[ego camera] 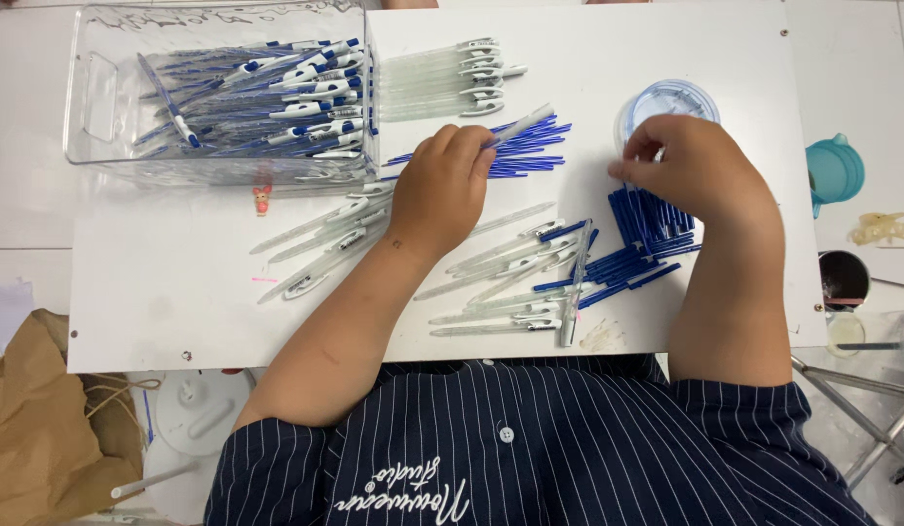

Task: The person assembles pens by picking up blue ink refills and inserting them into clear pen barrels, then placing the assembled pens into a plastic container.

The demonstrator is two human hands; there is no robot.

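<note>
The left hand [440, 185] pinched a clear pen barrel [519, 125] above the thin blue refills [530, 156] on the desk [179, 282]. The right hand [691, 166], fingers curled, touched the pile of blue caps [652, 219] near a round tub [671, 97].

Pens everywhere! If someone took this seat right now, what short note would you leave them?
Left hand: holds one clear barrel over the blue refills.
Right hand: fingertips pinched at the blue caps, below the round tub; what they grip is hidden.
Done: many finished pens lie in the clear bin.
Left: loose barrels by the front edge, another row beside the bin, plus refills and caps not yet fitted.
</note>
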